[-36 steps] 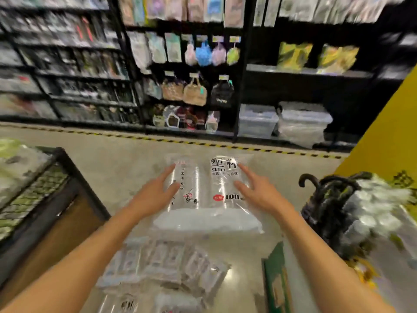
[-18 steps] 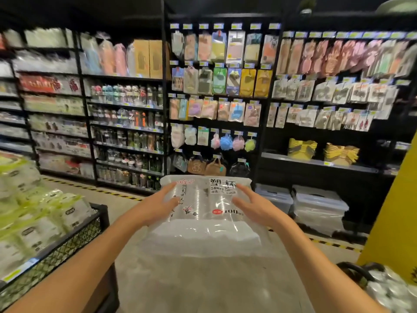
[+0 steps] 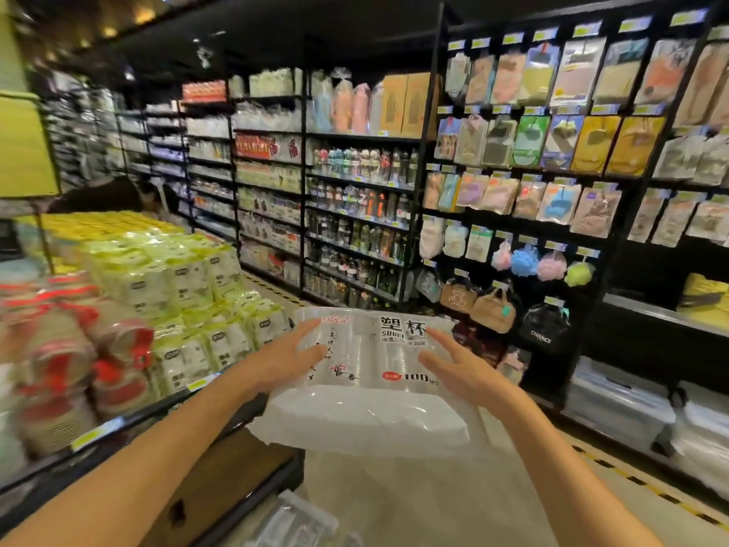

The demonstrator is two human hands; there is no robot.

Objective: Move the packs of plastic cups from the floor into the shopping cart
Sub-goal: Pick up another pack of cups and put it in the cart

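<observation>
A clear pack of plastic cups point(image 3: 371, 392) with black and red print is in mid-air at chest height in front of me. My left hand point(image 3: 286, 359) presses on its left side with straight, spread fingers. My right hand point(image 3: 459, 369) presses on its right side the same way, so the pack is carried between both palms. Another clear pack point(image 3: 300, 521) lies on the floor below, at the bottom edge of the view. No shopping cart is in view.
A low black display stand point(image 3: 221, 479) stacked with green-and-white tissue packs point(image 3: 185, 286) stands close on my left. Tall black shelves point(image 3: 430, 199) of bottles and hanging goods line the far side of the aisle. Clear storage boxes point(image 3: 623, 404) sit low on the right.
The pack has risen from just above the floor to chest height between both hands. My view has swung up and to the left, and the floor pile has dropped almost out of sight.
</observation>
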